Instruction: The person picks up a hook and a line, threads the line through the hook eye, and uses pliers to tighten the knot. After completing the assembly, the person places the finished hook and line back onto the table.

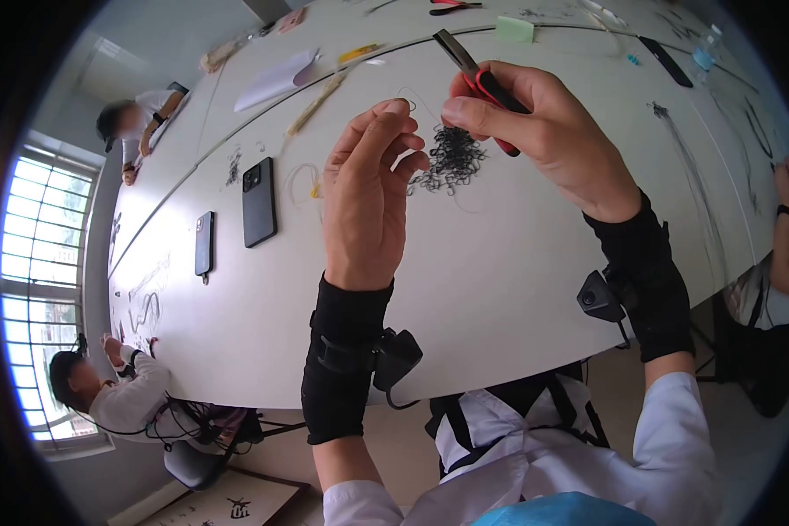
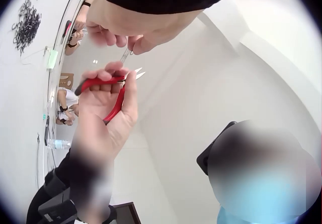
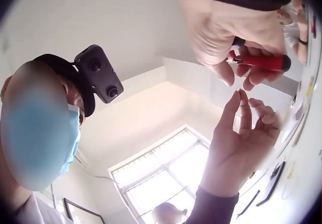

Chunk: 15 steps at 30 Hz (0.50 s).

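My left hand (image 1: 366, 197) is raised over the table, thumb and forefinger pinching a thin bent wire (image 2: 132, 52) at their tips. Across from it, my right hand (image 1: 557, 131) holds pliers (image 1: 458, 54) with red and black handles, their nose pointing up and away from me. In the left wrist view the handles of the pliers (image 2: 119, 98) are spread and the two tips stand slightly apart, close to the pinched wire. Beneath both hands lies a heap of small dark bent wire pieces (image 1: 454, 165), partly covered by the fingers.
Left of my hands lie a large phone (image 1: 259, 203) and a smaller one (image 1: 204, 244). A yellow-tagged wire coil (image 1: 314, 186), a green note (image 1: 515, 29), white paper (image 1: 276, 79) and a bottle (image 1: 706, 51) are on the table. Long wires (image 1: 688, 167) stretch along the right side. Other people sit around.
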{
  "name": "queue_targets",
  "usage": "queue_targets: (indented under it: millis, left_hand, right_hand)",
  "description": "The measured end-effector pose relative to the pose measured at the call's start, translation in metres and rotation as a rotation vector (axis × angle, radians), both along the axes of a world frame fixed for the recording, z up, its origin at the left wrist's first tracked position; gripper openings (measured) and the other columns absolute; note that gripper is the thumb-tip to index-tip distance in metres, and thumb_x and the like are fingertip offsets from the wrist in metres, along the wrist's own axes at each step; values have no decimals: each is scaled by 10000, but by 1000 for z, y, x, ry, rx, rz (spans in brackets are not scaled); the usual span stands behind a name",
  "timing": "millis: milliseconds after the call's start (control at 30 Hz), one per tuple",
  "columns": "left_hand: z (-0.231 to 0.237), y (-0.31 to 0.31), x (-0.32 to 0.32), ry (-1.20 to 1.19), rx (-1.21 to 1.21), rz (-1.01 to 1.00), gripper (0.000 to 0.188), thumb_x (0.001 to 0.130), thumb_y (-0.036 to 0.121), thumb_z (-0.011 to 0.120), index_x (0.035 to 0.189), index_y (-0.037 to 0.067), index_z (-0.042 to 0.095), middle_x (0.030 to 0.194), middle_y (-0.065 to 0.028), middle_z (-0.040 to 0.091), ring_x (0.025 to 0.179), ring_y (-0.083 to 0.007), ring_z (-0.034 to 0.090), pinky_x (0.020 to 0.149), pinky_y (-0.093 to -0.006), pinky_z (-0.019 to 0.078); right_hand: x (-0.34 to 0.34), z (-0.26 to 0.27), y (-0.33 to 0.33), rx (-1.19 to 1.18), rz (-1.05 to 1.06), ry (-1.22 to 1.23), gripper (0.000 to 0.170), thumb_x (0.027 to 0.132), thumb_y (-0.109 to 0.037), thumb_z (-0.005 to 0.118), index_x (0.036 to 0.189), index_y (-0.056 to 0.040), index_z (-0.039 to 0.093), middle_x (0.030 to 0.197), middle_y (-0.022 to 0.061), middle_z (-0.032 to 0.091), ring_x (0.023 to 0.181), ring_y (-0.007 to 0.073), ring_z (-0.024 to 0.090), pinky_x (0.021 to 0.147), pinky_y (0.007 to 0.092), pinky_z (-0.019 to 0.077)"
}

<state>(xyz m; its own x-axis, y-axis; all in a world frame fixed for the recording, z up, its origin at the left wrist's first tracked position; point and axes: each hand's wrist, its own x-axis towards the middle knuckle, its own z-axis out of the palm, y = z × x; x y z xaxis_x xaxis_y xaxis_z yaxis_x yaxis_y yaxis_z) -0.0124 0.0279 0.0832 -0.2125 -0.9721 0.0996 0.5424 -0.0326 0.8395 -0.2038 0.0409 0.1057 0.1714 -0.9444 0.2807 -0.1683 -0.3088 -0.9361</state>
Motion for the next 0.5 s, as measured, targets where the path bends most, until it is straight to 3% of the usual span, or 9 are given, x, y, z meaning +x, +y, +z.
queue_targets:
  millis: [100, 400, 500]
  left_hand:
    - [-5, 4, -8, -51, -34, -49, 158, 997, 202, 624, 1079, 72, 663, 917, 3, 604, 830, -91, 551, 775, -285, 470]
    - [-7, 9, -15, -57, -46, -119, 123, 990, 151, 632, 1062, 66, 683, 918, -2, 630, 843, -94, 557, 750, -285, 464]
    - [-4, 7, -14, -184, -177, -61, 145, 983, 121, 639, 1096, 43, 686, 990, -23, 649, 887, -99, 569, 766, -286, 471]
  right_hand:
    - [8, -1, 2, 75, 40, -163, 250, 939, -297, 684, 1014, -61, 650, 829, -16, 593, 739, 64, 522, 650, 215, 379]
    - [-3, 1, 3, 192, 72, -281, 270, 924, -246, 686, 1090, -41, 630, 838, -9, 564, 782, 88, 562, 723, 232, 443]
    - [-6, 3, 4, 247, 104, -367, 271, 918, -227, 674, 1092, -25, 626, 829, 0, 562, 776, 96, 563, 736, 242, 452]
